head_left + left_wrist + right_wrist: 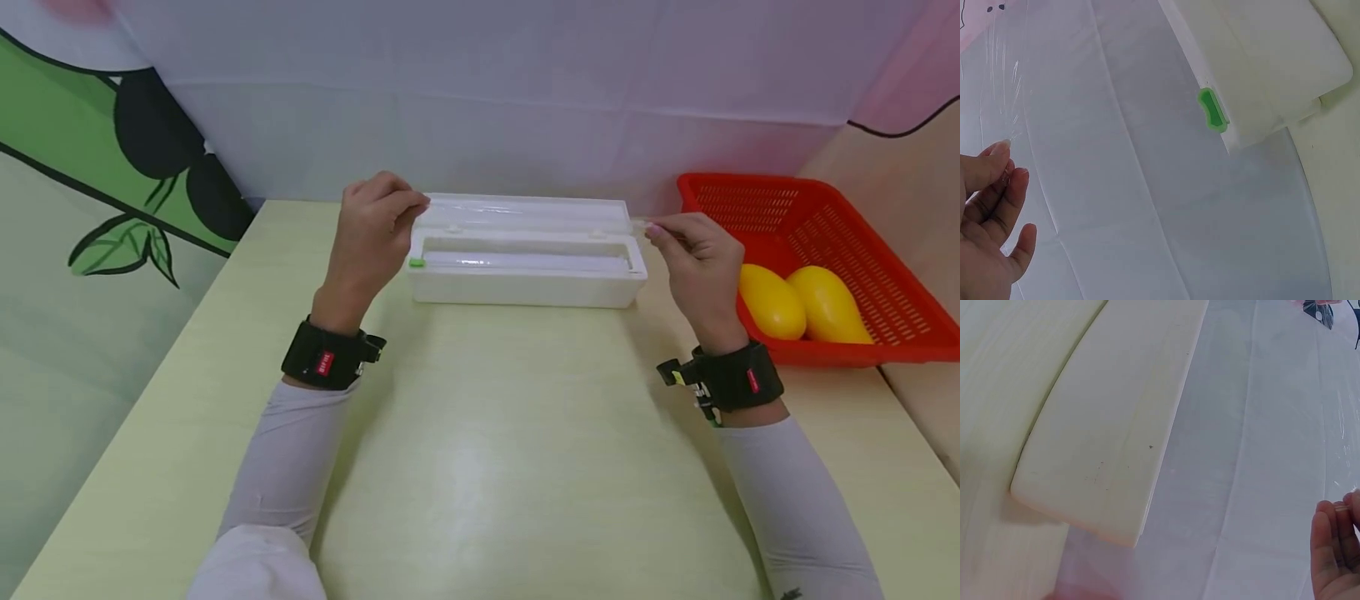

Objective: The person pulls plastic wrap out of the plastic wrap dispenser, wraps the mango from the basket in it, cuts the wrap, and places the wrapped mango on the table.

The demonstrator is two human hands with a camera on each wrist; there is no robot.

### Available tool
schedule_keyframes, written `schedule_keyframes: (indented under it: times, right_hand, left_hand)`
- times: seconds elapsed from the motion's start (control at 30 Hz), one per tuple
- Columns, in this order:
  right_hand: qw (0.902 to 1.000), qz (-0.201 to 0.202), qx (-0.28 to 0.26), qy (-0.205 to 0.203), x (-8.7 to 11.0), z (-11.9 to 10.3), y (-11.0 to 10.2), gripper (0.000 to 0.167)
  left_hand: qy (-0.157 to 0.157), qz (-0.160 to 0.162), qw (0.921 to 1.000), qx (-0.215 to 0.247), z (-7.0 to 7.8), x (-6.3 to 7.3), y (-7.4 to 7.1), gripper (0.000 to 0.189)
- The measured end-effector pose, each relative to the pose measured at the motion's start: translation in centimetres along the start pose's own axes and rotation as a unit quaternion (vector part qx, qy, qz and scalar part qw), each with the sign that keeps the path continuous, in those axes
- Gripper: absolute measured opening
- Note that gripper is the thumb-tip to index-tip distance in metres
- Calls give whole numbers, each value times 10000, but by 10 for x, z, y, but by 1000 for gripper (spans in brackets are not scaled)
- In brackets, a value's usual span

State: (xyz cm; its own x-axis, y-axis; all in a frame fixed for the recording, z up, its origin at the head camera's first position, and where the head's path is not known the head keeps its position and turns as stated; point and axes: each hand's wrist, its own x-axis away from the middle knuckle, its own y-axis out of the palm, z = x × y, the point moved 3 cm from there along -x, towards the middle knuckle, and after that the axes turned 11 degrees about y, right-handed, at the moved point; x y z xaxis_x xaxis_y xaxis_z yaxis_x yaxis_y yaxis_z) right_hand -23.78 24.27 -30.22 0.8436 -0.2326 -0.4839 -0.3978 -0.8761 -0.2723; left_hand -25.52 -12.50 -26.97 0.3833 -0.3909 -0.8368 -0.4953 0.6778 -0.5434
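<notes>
A white cling film dispenser (525,292) sits on the table with its lid raised at the back. Inside lies the film roll (517,262), and a green slide cutter (1212,111) is at the box's left end. Clear cling film (1013,81) stretches between the two hands, above the box. My left hand (375,237) pinches the film's left corner between thumb and fingers, beside the lid. At the box's right end, my right hand (697,271) pinches the other corner. Most of the film is too transparent to trace in the head view.
On the right stands a red plastic basket (885,267) with two yellow mango-like fruits (772,302) in it, close to the right wrist. A pale cloth backdrop (487,100) hangs right behind the box. The light wooden table (480,450) extends toward the person.
</notes>
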Motion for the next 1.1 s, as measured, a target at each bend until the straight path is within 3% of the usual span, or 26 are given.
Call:
schedule_keyframes:
  times: [0.67,1.1]
  right_hand:
    - [9989,143,-283,-348,-1,-12,-6,15]
    - [9994,150,-259,-173,-2,-13,-3,17]
  left_hand:
    - [86,262,9996,-37,8,-7,-11,7]
    - [356,321,9988,-61,5,-5,-16,9]
